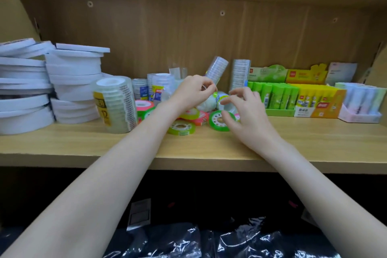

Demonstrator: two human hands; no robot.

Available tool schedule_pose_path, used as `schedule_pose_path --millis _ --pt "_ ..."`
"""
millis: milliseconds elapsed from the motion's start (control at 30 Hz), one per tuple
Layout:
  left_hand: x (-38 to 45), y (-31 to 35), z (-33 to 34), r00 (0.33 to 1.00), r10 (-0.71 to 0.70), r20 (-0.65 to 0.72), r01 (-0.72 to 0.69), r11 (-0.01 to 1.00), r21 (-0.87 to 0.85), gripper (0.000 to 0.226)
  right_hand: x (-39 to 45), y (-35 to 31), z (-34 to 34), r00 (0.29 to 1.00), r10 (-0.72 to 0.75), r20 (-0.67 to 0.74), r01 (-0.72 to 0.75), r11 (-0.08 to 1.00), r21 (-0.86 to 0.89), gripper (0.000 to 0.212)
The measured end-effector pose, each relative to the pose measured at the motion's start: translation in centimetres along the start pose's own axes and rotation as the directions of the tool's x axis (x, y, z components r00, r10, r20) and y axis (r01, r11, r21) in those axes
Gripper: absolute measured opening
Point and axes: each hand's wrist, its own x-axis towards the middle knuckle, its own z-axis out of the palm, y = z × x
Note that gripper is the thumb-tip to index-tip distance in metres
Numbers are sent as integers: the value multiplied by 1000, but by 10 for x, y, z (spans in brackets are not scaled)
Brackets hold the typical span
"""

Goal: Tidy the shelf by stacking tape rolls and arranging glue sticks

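Nearest the camera, below the shelf's front edge, lie dark goods in shiny plastic wrap (pixel 240 243). Both bare forearms reach over that edge onto the wooden shelf (pixel 314 142).

The right hand (pixel 245 111) hovers with fingers spread and loosely curved over a green tape roll (pixel 219 120) that stands tilted on the board; whether the fingertips touch it cannot be told. The left hand (pixel 192 92) has its fingers curled, pinching a small clear piece at the fingertips (blurred — what it is cannot be made out).

Between and under the hands, near the middle of the shelf, small green and pink tape rolls (pixel 182 126) lie scattered flat. Left of them stands a wrapped sleeve of clear tape (pixel 117 102), and at the left end, stacks of white tape rolls (pixel 71 81).

Further back — toward the rear wall — more clear tape sleeves (pixel 240 73) stand. At the right end, display boxes hold green glue sticks (pixel 274 95) and yellow glue sticks (pixel 310 98), upright in rows.
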Motion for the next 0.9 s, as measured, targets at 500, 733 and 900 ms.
schedule_pose_path --millis 500,733,900 --pt "-188 27 -51 944 94 -315 -28 977 210 26 -87 -82 -3 945 -303 -125 326 839 436 21" --pt "-345 16 -21 993 11 -113 27 944 328 20 -186 -117 48 813 -555 177 347 705 618 20" --pt "-474 -3 29 719 -527 453 396 847 356 61 -294 -118 124 566 -620 543 205 744 636 22"
